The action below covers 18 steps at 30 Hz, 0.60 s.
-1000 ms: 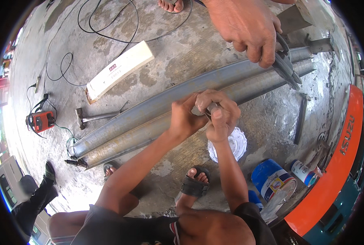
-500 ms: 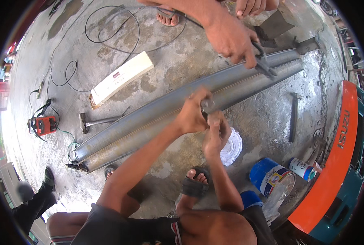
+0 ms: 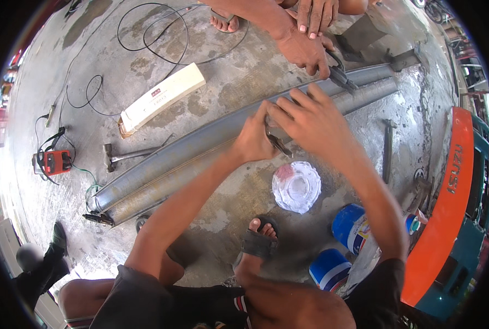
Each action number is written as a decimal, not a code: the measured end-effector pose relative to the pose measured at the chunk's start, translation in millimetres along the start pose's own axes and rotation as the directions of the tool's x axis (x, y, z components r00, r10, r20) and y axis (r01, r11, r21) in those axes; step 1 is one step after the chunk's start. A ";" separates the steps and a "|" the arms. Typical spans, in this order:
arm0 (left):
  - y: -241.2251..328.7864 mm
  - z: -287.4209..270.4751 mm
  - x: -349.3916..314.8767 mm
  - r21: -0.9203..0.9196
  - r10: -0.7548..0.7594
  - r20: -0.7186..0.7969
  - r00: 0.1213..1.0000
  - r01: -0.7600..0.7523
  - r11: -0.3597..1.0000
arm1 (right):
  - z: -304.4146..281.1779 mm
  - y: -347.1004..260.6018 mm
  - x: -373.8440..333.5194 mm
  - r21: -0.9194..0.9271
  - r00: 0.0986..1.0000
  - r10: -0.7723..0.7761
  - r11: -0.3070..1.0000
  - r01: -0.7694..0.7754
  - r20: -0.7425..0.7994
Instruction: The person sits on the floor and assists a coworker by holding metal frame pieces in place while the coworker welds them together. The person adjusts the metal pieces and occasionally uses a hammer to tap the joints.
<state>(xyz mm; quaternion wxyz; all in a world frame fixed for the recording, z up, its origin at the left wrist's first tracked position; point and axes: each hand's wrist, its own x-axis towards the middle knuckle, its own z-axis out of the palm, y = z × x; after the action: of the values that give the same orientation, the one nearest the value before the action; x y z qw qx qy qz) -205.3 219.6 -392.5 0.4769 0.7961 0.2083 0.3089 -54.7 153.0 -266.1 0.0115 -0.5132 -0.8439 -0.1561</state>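
Observation:
My left hand (image 3: 254, 137) is closed around a small dark flat tool (image 3: 278, 144) that looks like a scraper, pointing down to the right. My right hand (image 3: 310, 118) meets its fingertips from the right. Its index and middle fingers are bent in toward my left thumb, the other fingers raised and apart; whatever they pinch is hidden. Below both hands on the concrete sits a round lid-like disc covered in white paste (image 3: 297, 189), with a pink patch (image 3: 284, 172) at its upper left. Behind my hands lie two long grey metal channels (image 3: 217, 137), side by side.
A co-worker's hand (image 3: 305, 52) holds a dark clamp-like tool (image 3: 343, 80) over the channels' far right end. Around lie a white carton (image 3: 162, 98), a hammer (image 3: 132, 156), a red machine (image 3: 53, 162), blue cans (image 3: 330, 268) and an orange vehicle panel (image 3: 442, 214).
My right hand has risen from under my left to its right side, with its elbow swung outward. The paste disc is uncovered, showing the pink patch. The co-worker's hand has shifted slightly left.

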 end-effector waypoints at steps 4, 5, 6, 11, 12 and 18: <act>3.2 -3.8 2.7 -0.046 -0.135 0.071 0.988 0.138 0.989 | 8.9 14.7 11.6 -0.167 0.979 -0.192 0.969 0.179 -0.062; 2.4 -3.1 2.5 -0.001 -0.066 0.041 0.997 0.066 0.998 | 12.9 17.2 13.6 -0.164 0.977 -0.209 0.966 0.198 -0.049; 1.4 -2.6 2.7 0.046 0.006 0.014 1.000 -0.006 0.999 | 17.9 19.2 14.7 -0.161 0.974 -0.225 0.963 0.217 -0.036; -6.8 2.7 2.9 0.075 0.025 0.029 0.999 -0.027 0.997 | 24.8 9.2 15.3 -0.112 0.993 -0.075 0.990 0.085 0.091; -8.4 3.8 3.5 0.105 0.046 0.029 0.999 -0.049 0.993 | 24.3 4.6 13.5 -0.085 0.993 0.002 0.996 0.008 0.118; 3.1 -16.5 -0.5 -0.135 -0.081 0.070 0.994 0.089 0.987 | 38.9 -17.4 -22.0 0.801 0.912 0.409 0.538 -0.261 0.023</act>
<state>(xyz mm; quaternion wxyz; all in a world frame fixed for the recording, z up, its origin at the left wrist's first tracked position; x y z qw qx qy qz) -216.9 228.3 -384.0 0.5500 0.7611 0.2048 0.2763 -53.9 137.3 -311.5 0.3369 -0.5919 -0.7059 0.1945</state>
